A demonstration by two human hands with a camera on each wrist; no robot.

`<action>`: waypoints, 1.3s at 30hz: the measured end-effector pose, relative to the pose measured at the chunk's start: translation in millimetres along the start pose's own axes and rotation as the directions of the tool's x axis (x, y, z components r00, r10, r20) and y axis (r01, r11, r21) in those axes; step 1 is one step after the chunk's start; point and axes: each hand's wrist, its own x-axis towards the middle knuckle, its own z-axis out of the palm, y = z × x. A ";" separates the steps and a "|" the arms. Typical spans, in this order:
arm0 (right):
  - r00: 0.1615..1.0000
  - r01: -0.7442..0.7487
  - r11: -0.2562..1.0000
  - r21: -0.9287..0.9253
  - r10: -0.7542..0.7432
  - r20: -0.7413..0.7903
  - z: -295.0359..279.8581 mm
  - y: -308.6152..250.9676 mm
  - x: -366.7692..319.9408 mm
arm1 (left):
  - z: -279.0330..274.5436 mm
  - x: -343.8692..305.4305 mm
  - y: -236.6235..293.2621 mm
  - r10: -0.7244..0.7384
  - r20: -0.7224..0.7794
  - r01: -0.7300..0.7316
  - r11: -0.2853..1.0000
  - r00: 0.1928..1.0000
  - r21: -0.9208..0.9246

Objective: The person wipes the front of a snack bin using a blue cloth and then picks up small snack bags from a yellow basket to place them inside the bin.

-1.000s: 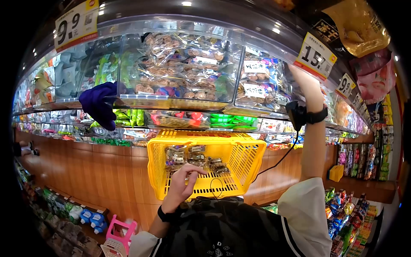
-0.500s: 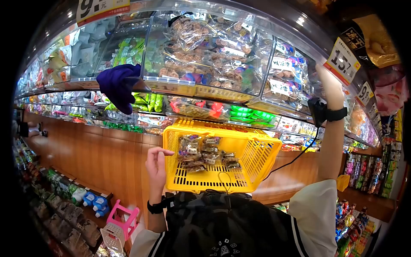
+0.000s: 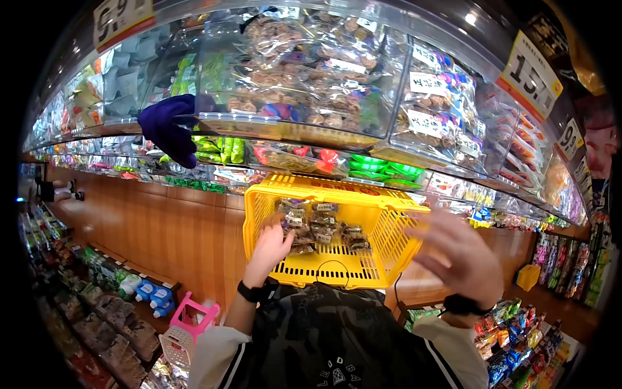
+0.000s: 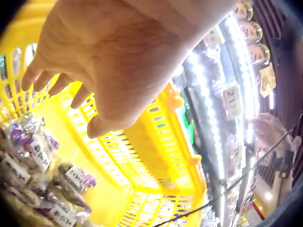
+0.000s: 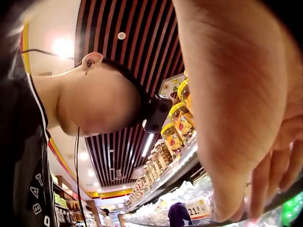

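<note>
A yellow plastic shopping basket (image 3: pixel 395 233) stands in front of the person, against the lower shelves. Several small clear snack packets (image 3: pixel 324 223) with white labels lie together in its left part. The left hand (image 3: pixel 269 249) is over the left side of the basket, its fingers right at the packets. In the left wrist view this hand (image 4: pixel 109 66) has its fingers loosely bent, with nothing between them. Blurred by motion, the right hand (image 3: pixel 463 259) overlaps the basket's right rim, fingers spread and nothing visible in them.
Clear shelf bins hold bagged brown snacks (image 3: pixel 278 84) and white-labelled packets (image 3: pixel 431 104). A dark purple cloth (image 3: pixel 170 129) hangs over the shelf edge. Behind to the left stands a pink stool (image 3: pixel 194 314); a cable (image 4: pixel 227 187) crosses the left wrist view.
The right hand has come back from the shelf bin under the 15 price tag to the basket's right side. The left hand moved left off the basket, then back over the packets.
</note>
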 end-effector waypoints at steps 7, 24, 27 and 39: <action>0.974 -0.179 0.888 0.423 0.101 0.201 62.2 24.3 -43.8 | 63.3 45.2 -38.3 -0.090 0.002 0.088 0.984 0.996 0.152; 0.986 -0.163 0.764 0.624 0.108 0.125 211.1 63.4 -42.6 | 81.3 62.3 -42.3 -0.084 -0.169 0.094 0.994 0.982 0.053; 0.981 -0.191 0.762 0.618 0.131 0.142 217.5 68.4 -42.2 | 70.2 65.3 -47.9 -0.122 -0.036 0.122 0.992 0.992 -0.014; 0.969 -0.226 0.631 0.742 0.223 0.105 235.7 82.4 -44.9 | -29.0 -21.4 101.4 0.278 -0.098 -0.295 0.908 0.955 -0.296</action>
